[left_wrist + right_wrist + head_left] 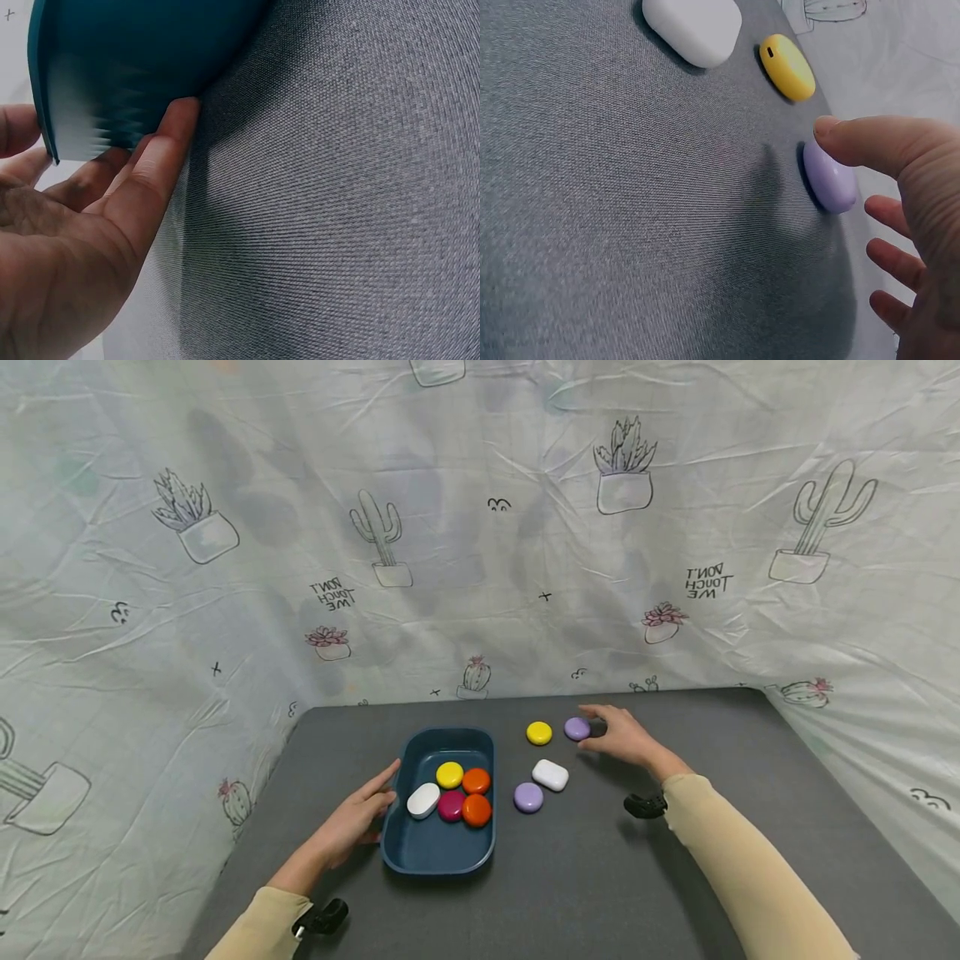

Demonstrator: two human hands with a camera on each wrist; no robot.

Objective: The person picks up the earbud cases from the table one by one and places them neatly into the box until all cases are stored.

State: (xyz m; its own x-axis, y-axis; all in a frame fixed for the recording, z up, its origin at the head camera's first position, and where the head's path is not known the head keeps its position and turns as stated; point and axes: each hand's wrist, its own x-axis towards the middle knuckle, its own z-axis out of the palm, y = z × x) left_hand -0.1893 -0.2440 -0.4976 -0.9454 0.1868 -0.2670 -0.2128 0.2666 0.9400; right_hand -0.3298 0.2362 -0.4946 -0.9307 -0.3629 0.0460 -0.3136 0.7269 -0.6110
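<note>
My left hand (352, 827) rests its fingers along the left outer wall of a dark blue tray (438, 868). In the left wrist view, fingertips (184, 112) press low on that wall, with another digit at the rim. Inside the tray lie a yellow piece (449, 775), a white one (423, 801), a crimson one (452, 806) and two orange ones, all glossy and rounded. On the right, my right hand (618, 739) has thumb and fingers spread around a glossy purple disc (577, 729). The thumb overlaps the disc (829, 180) in the right wrist view.
Left of the purple disc lies a yellow disc (538, 733), with a small dark slot in its side. Nearer the tray are a white rounded block (551, 775) and a second purple disc (528, 797). A patterned cloth (480, 568) hangs behind the grey table (570, 893).
</note>
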